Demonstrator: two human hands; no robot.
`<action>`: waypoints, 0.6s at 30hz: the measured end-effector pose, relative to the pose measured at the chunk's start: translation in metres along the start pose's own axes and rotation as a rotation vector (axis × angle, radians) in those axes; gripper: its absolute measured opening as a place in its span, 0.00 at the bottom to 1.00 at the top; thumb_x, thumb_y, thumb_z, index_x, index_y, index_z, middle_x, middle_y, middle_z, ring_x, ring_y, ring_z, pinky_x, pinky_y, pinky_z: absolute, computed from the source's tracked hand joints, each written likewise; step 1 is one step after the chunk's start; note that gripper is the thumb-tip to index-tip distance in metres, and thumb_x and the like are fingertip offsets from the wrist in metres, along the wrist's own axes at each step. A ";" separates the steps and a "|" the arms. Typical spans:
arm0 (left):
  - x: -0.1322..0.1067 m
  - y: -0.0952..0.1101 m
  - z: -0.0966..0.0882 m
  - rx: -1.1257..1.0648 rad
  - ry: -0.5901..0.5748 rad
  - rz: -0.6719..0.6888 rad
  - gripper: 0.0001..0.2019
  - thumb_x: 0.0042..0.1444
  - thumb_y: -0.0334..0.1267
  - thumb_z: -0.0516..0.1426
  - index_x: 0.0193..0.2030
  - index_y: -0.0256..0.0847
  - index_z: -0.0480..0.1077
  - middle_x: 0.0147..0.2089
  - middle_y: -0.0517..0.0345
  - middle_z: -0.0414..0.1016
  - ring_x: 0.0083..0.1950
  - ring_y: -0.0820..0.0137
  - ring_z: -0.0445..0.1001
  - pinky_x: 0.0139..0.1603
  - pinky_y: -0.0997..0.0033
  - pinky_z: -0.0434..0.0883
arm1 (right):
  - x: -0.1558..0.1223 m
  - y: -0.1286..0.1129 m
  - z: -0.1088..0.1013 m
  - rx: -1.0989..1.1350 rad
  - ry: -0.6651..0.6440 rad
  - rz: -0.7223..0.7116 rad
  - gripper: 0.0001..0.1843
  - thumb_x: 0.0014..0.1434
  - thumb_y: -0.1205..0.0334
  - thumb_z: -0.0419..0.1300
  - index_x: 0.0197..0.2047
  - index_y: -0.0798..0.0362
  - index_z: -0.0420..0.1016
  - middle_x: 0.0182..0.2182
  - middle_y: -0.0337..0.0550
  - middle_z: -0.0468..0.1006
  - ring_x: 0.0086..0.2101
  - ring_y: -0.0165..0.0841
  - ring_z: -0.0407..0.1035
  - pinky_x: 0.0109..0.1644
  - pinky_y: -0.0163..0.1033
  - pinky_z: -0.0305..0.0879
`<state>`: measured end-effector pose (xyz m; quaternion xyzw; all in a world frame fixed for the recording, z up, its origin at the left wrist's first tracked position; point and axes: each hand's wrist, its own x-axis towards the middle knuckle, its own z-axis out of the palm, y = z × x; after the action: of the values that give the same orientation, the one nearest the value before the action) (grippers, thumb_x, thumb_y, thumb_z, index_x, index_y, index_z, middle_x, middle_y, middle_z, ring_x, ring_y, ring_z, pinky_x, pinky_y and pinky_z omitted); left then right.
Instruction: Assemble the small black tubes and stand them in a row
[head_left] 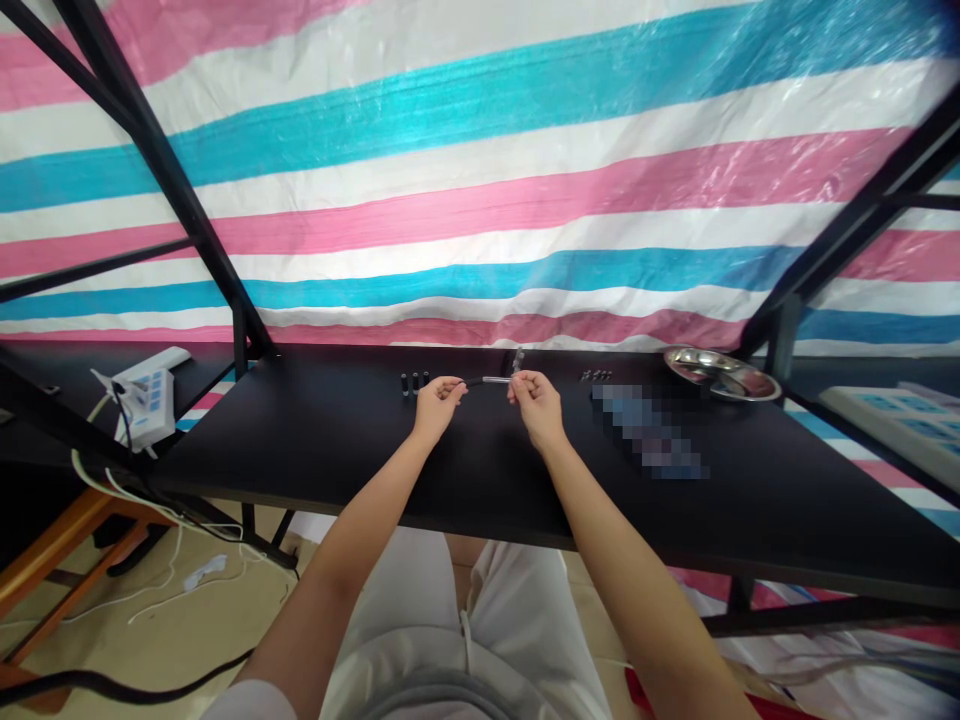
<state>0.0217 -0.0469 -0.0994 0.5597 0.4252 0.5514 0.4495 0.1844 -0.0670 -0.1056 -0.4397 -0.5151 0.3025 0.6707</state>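
My left hand [439,405] is closed in a pinch around the dark end of a slim pen-like stick [495,380]. The stick lies level between my hands, dark on the left and clear or silvery on the right. My right hand [537,405] pinches its clear end. Whether it is one piece or two joined parts, I cannot tell. Just left of my left hand stand three short black cylinders [415,384] in a row. Behind my right hand lie some small clear pieces [518,358], partly hidden. Several tiny shiny parts [597,376] are farther right.
The black table [322,450] has a round metal dish [724,376] at its back right, beside a blurred-out patch [649,432]. Black metal posts rise at both sides. A white power strip [154,405] sits on the left, and a striped sheet [480,200] hangs behind.
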 end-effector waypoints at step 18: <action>-0.004 0.011 -0.002 -0.089 -0.049 -0.118 0.16 0.44 0.47 0.60 0.32 0.34 0.72 0.30 0.52 0.75 0.24 0.77 0.66 0.20 0.77 0.58 | 0.000 -0.002 0.000 0.036 -0.060 0.034 0.16 0.50 0.48 0.59 0.32 0.52 0.65 0.19 0.34 0.67 0.21 0.26 0.60 0.27 0.34 0.59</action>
<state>0.0191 -0.0535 -0.0900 0.5264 0.4213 0.5285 0.5158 0.1844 -0.0684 -0.1036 -0.4271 -0.5218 0.3360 0.6576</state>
